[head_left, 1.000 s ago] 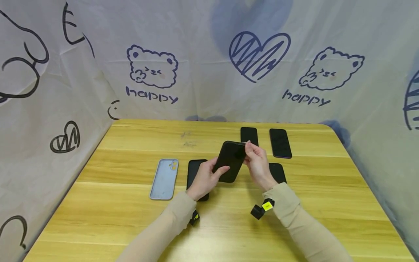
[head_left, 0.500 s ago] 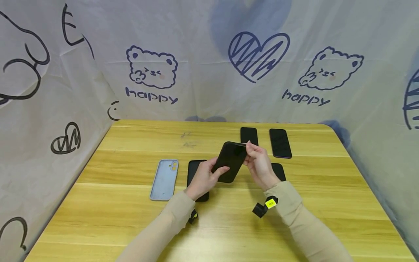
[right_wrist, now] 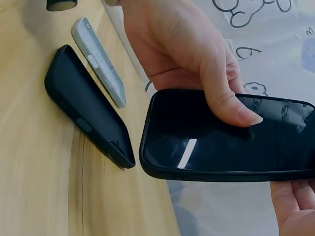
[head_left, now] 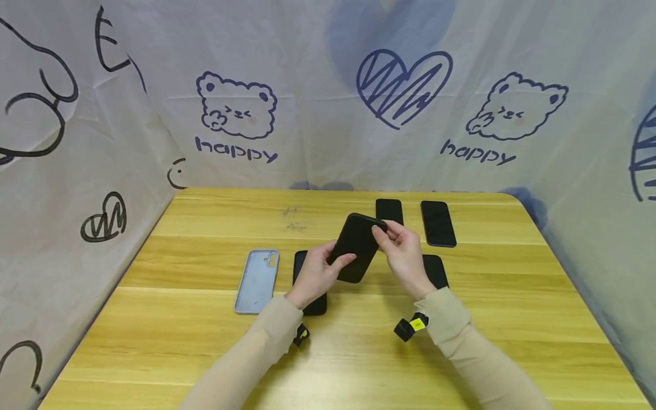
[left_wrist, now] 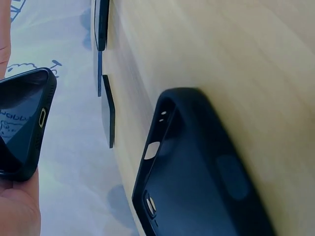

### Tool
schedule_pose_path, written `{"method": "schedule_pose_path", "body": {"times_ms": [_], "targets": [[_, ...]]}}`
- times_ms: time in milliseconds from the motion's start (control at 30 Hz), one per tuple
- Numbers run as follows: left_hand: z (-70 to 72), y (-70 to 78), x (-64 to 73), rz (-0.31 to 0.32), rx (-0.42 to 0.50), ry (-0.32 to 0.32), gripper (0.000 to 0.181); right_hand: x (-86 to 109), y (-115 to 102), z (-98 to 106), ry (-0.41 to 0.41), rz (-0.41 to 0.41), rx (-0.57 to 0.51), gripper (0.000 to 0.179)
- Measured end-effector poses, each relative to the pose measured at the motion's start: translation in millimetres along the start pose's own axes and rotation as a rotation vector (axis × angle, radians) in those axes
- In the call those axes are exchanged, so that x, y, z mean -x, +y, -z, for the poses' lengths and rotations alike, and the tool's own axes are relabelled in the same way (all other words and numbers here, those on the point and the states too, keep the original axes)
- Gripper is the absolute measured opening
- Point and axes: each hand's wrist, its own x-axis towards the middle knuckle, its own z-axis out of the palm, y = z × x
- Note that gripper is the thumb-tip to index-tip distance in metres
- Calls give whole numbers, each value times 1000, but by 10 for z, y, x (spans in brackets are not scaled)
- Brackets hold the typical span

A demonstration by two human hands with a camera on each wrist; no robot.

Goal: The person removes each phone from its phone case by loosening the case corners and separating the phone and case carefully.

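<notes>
A phone [head_left: 353, 245] in a black case is held up over the table, its dark screen facing me. My left hand [head_left: 318, 276] grips its lower left side, thumb lying across the glass. At the upper right corner my right hand [head_left: 405, 256] pinches the phone, thumb on the front and fingers behind. The right wrist view shows the black rim of the case [right_wrist: 221, 175] running along the screen's edge. Beneath my left hand, a black phone case [head_left: 315, 304] lies on the table, its hollow side up, as the left wrist view shows.
A light blue phone case [head_left: 257, 282] lies left of the black case, hollow side up. Two dark phones lie at the back right, one partly behind the right hand [head_left: 389, 209] and one farther right [head_left: 438, 223]. Another dark flat piece [head_left: 435, 270] is partly covered by the right wrist.
The held phone has shifted slightly up and to the left. My right thumb has come from the corner's edge onto the phone's front. The things on the table have stayed put.
</notes>
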Motion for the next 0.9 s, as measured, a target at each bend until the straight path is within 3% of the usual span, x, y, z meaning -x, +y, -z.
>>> {"method": "schedule_pose_path", "body": {"times_ms": [267,467,633,900], "targets": [[7,35,17,-33,-9,-19,29,-4,10,6,41,-10,-44,33],[-1,3,16,-67,5,-57,29,7,-17,64,-9,-84,-285,33],[1,-21,12,-79,-6,-72,28,6,-47,127,-56,-181,-418,40],[-7,-13,4,-199,-179,-155,15,23,-65,113,-167,-329,-571,53]]}}
